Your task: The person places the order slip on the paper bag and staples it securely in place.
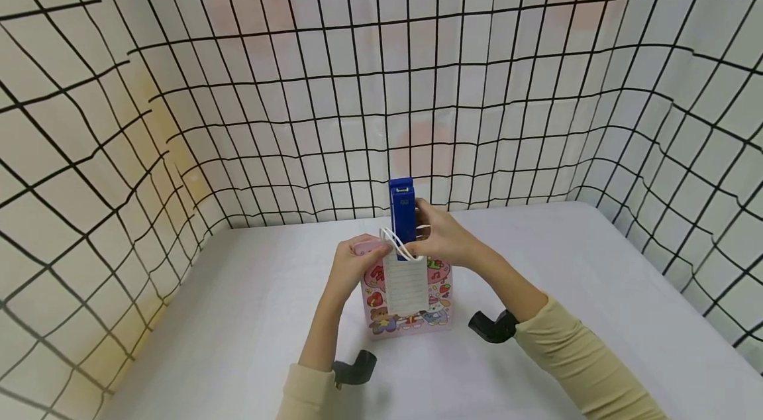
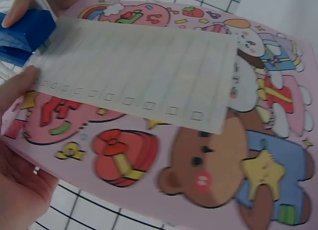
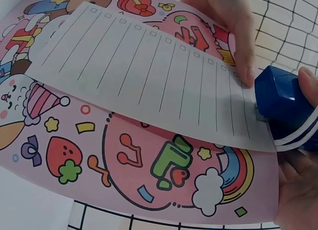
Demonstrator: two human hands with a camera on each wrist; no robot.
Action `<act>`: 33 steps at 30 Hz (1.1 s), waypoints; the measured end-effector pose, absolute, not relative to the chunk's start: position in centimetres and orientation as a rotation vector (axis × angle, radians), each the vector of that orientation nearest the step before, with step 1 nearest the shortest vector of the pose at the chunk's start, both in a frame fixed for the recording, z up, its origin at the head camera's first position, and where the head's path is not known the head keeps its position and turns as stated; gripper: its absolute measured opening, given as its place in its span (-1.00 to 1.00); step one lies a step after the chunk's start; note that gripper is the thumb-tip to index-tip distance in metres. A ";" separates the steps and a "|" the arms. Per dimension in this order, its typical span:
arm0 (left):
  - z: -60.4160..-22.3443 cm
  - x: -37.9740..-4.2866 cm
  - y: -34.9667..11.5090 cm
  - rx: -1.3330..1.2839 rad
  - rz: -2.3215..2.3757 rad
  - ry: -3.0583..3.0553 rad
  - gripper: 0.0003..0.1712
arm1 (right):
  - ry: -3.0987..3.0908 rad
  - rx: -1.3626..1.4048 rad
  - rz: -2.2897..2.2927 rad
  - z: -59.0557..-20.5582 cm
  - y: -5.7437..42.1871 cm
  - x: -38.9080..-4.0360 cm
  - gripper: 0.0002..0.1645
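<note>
A pink paper gift bag (image 1: 374, 301) printed with cartoon bears, a strawberry and a rainbow stands upright on the table. Over its front lies a white checklist sheet (image 3: 144, 73) with ruled lines and small boxes. My left hand (image 1: 352, 266) pinches the sheet and the bag's top edge, thumb in front. A blue stapler (image 1: 403, 211) points up and away in my right hand (image 1: 446, 234), whose fingers curl round it. In the right wrist view, the stapler's jaws meet the top edge of sheet and bag. White cord handles (image 1: 398, 244) loop beside the stapler.
The white table (image 1: 268, 314) spreads around the bag. Black wire grid panels (image 1: 334, 108) over pale sheeting enclose the back and both sides. A black curved wrist mount (image 1: 357, 369) sits at the left wrist, another mount (image 1: 493, 327) at the right.
</note>
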State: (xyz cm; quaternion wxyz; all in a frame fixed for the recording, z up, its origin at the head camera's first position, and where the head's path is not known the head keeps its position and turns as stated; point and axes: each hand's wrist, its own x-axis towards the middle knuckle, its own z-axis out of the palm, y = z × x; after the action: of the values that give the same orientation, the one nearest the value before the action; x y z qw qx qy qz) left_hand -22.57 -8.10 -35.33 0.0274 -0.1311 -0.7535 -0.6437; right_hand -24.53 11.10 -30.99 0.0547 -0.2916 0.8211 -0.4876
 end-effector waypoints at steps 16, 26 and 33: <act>-32.8 -21.0 -7.7 -0.559 -0.978 -2.684 -0.43 | 2.509 -0.924 -1.448 -30.9 11.2 -24.2 -0.15; -32.3 -21.2 -6.4 -0.557 -0.874 -2.666 -0.38 | 2.533 -0.890 -1.431 -31.0 11.3 -24.4 -0.11; -32.1 -21.3 -6.3 -0.597 -0.745 -2.680 -0.26 | 2.504 -0.926 -1.449 -31.0 11.1 -24.4 -0.13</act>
State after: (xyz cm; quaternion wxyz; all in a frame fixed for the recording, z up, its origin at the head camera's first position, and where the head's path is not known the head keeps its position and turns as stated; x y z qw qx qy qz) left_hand -21.34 -6.29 -32.09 0.1476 -0.2076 -0.9317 -0.2589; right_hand -24.39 11.12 -31.01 0.0520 -0.3045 0.8231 -0.4765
